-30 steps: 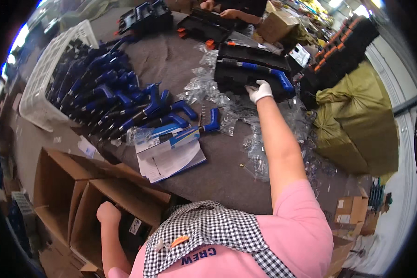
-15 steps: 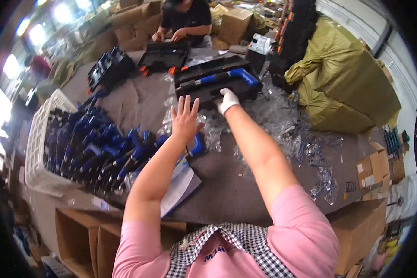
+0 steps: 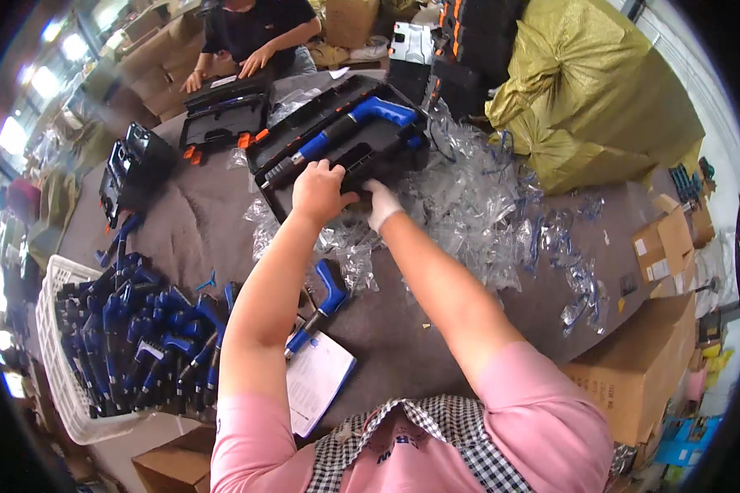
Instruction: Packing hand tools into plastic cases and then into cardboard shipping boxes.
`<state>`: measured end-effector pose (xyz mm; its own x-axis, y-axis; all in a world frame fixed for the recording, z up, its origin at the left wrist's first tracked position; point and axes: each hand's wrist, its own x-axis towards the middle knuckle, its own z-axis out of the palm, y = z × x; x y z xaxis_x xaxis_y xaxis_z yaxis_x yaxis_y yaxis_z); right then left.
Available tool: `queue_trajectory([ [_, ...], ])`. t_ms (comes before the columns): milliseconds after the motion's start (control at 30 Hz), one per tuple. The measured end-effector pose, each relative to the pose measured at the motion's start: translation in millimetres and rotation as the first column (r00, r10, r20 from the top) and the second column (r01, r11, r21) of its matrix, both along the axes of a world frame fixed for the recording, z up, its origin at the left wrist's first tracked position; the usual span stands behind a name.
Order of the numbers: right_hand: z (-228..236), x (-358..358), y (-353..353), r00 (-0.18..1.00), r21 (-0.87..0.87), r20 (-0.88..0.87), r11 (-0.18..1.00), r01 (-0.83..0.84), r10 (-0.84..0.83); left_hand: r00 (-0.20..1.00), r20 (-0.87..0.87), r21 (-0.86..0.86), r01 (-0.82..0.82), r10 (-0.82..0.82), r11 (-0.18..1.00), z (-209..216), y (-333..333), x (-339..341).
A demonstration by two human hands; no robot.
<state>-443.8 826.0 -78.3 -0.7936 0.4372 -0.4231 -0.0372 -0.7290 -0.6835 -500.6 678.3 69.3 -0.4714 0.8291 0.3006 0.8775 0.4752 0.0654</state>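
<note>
A black tool case (image 3: 304,117) lies open across the table in front of me. Inside it rests a long-barrelled tool (image 3: 314,148) with a blue pistol grip. The bare fingers of my left hand (image 3: 317,195) bend over the near wall of the case, with the thumb on the outer side. Close to its right, my right hand (image 3: 381,207), in a white glove, grips the same near edge; its fingers are partly hidden by the wall. Another blue-handled tool (image 3: 330,289) lies beside my left forearm, partly over a printed sheet (image 3: 316,386).
A white basket (image 3: 53,345) at left holds several blue tools (image 3: 152,345). Clear plastic bags (image 3: 469,214) cover the table right of the case. Beyond stand two more open cases (image 3: 222,127) (image 3: 131,168) and a co-worker (image 3: 259,37). A yellow-green sack (image 3: 592,99) stands at right.
My left hand has gone from spread fingers in front of the case to bent fingers over its near wall. The view has shifted, and the case now sits more tilted.
</note>
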Motion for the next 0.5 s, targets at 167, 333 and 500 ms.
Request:
queue_trajectory([
  [167, 10, -35, -52, 0.954, 0.084, 0.107, 0.959, 0.272, -0.280, 0.999, -0.012, 0.004, -0.050, 0.050, 0.999, -25, -23, -12],
  [333, 8, -27, -32, 0.899, -0.075, 0.078, 0.897, 0.436, -0.430, 0.999, -0.022, -0.015, -0.032, 0.032, 0.999, -21, -6, 3],
  [500, 2, 39, -41, 0.982, 0.340, -0.134, 0.924, 0.175, -0.136, 0.999, -0.031, 0.112, 0.025, -0.022, 0.993, -14, -16, 49],
])
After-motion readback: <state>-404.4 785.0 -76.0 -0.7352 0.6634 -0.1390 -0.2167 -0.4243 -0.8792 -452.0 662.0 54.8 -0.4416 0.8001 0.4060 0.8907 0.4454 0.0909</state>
